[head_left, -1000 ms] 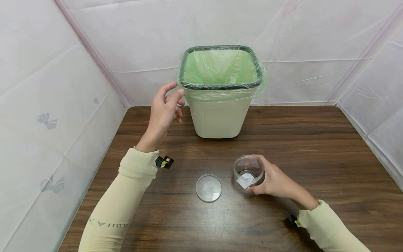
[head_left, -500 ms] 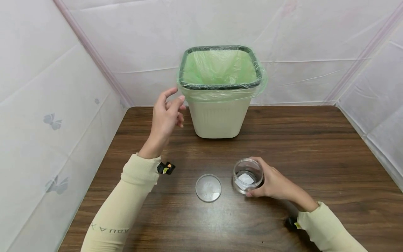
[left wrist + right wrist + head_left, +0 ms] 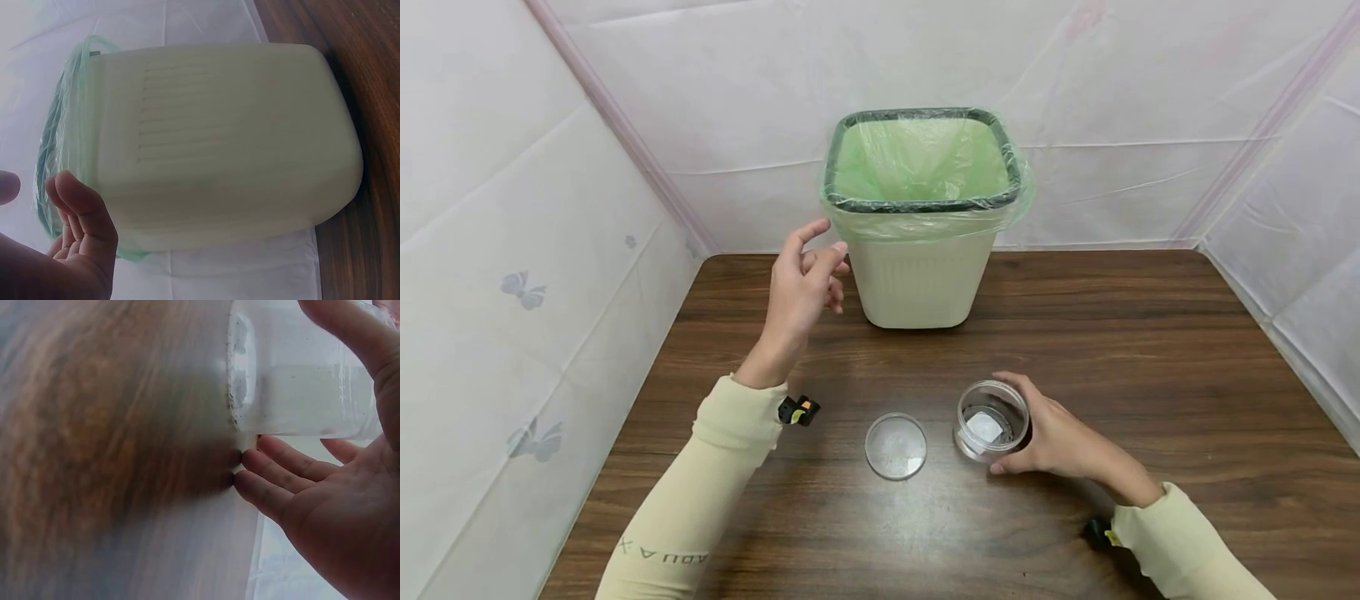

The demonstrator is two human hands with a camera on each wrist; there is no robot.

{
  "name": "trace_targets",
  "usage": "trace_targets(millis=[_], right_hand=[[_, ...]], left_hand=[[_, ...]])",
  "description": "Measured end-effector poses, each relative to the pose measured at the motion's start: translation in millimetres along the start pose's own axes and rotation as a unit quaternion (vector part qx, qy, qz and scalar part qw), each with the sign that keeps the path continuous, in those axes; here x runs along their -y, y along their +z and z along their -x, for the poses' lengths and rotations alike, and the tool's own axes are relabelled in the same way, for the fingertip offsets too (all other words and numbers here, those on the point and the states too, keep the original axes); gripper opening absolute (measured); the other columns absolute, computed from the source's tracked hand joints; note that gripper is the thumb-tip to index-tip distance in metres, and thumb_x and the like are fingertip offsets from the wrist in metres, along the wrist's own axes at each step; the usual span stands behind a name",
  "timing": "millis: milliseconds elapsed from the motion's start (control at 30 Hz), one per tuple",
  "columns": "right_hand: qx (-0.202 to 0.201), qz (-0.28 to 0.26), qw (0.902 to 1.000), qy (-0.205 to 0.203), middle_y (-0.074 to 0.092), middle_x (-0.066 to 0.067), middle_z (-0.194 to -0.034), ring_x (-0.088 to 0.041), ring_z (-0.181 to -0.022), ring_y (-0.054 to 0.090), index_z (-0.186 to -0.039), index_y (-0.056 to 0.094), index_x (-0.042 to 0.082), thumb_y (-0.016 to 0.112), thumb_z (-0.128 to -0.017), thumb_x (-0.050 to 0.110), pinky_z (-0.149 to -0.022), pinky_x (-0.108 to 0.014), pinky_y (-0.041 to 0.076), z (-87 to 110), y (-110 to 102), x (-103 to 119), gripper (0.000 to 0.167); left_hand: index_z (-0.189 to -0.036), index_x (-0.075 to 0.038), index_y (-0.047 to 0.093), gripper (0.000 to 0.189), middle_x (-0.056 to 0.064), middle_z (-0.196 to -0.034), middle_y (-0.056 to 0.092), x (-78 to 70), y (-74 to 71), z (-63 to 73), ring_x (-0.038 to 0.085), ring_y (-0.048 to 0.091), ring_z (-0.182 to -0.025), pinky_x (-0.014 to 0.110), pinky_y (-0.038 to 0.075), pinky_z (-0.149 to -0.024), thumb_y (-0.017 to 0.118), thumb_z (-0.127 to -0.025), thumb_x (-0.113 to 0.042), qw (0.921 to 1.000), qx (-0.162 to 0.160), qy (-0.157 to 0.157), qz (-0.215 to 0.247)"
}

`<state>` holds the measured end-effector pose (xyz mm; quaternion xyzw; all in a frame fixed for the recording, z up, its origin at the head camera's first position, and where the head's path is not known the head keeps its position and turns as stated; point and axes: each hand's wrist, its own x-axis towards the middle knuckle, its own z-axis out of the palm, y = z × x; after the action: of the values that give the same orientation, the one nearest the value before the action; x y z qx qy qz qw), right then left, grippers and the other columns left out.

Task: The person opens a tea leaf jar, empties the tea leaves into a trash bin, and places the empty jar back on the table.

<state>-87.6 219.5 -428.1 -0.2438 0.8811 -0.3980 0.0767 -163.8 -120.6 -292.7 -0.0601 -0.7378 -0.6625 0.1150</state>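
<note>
A clear round jar (image 3: 992, 422) stands upright and uncovered on the table, with a whitish patch showing at its bottom. My right hand (image 3: 1051, 429) lies around its right side, thumb in front and fingers behind. In the right wrist view the fingers (image 3: 294, 465) are nearly straight beside the jar wall; whether they touch it is hard to tell. A clear round lid (image 3: 897, 447) lies flat left of the jar. My left hand (image 3: 801, 283) hovers with loosely bent fingers, holding nothing, just left of the cream trash bin (image 3: 922, 283).
A green plastic bag (image 3: 925, 225) lines the bin and folds over its dark rim (image 3: 925, 206). The bin stands at the back of the brown wooden table (image 3: 1112, 333). White sheeting (image 3: 1150, 100) surrounds the table at the back and sides.
The tilted jar has come upright on the table, and my right hand has loosened around it. My left hand has drifted slightly down and toward me. Lid and bin look unmoved.
</note>
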Motion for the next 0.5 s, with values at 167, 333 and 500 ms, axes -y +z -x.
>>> trace_targets(millis=[167, 333, 500], right_hand=[[0.003, 0.004, 1.0, 0.0, 0.062, -0.007, -0.127, -0.028, -0.117, 0.059, -0.155, 0.03, 0.019, 0.094, -0.062, 0.053, -0.094, -0.055, 0.047, 1.9, -4.4, 0.7, 0.118], [-0.01, 0.006, 0.9992, -0.037, 0.056, -0.006, -0.14, -0.024, -0.124, 0.056, -0.154, 0.035, 0.02, 0.092, -0.07, 0.048, -0.099, -0.053, 0.047, 2.3, -11.8, 1.8, 0.105], [-0.029, 0.01, 0.997, -0.071, 0.047, -0.001, -0.151, -0.026, -0.132, 0.05, -0.154, 0.038, 0.021, 0.092, -0.072, 0.037, -0.102, -0.055, 0.044, 1.4, -19.6, 4.6, 0.1]], left_hand=[[-0.143, -0.013, 0.049, 0.047, 0.011, -0.088, 0.064, 2.8, 0.9, 2.0, 0.017, 0.055, -0.055, 0.029, 0.052, -0.05, 0.062, -0.1, -0.025, 0.9999, -0.001, 0.009, 0.01], [-0.142, -0.01, 0.052, 0.045, 0.011, -0.089, 0.065, 4.1, 1.0, 4.7, 0.018, 0.06, -0.057, 0.029, 0.053, -0.052, 0.061, -0.101, -0.024, 0.9999, 0.006, 0.012, 0.011], [-0.141, -0.009, 0.055, 0.044, 0.011, -0.092, 0.067, 4.8, 1.0, 7.2, 0.019, 0.067, -0.061, 0.029, 0.055, -0.054, 0.061, -0.1, -0.025, 0.9998, 0.014, 0.01, 0.014]])
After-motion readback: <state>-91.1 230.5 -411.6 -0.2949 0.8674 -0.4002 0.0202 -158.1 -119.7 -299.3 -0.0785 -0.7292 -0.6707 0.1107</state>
